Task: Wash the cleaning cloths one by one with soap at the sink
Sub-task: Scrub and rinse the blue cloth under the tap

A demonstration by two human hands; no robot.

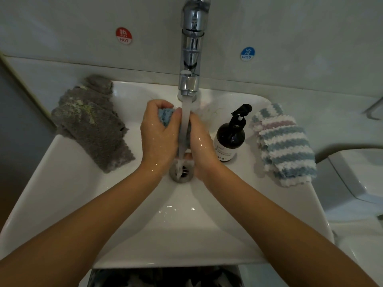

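Note:
A wet blue cloth (164, 117) is bunched between my two hands over the white sink (83, 193), under the running water from the chrome tap (191, 59). My left hand (159, 135) grips the cloth's top end with curled fingers. My right hand (200, 141) presses against the cloth from the right; most of the cloth is hidden between the palms. Grey cloths (93, 123) lie piled on the sink's left rim. Striped blue, pink and white cloths (284, 146) lie on the right rim. A dark soap pump bottle (230, 137) stands right of my right hand.
The drain (182, 172) sits directly below my hands, with water falling into it. Hot (123, 35) and cold (247, 53) stickers mark the wall behind the tap. A white toilet (356, 179) stands to the right of the sink.

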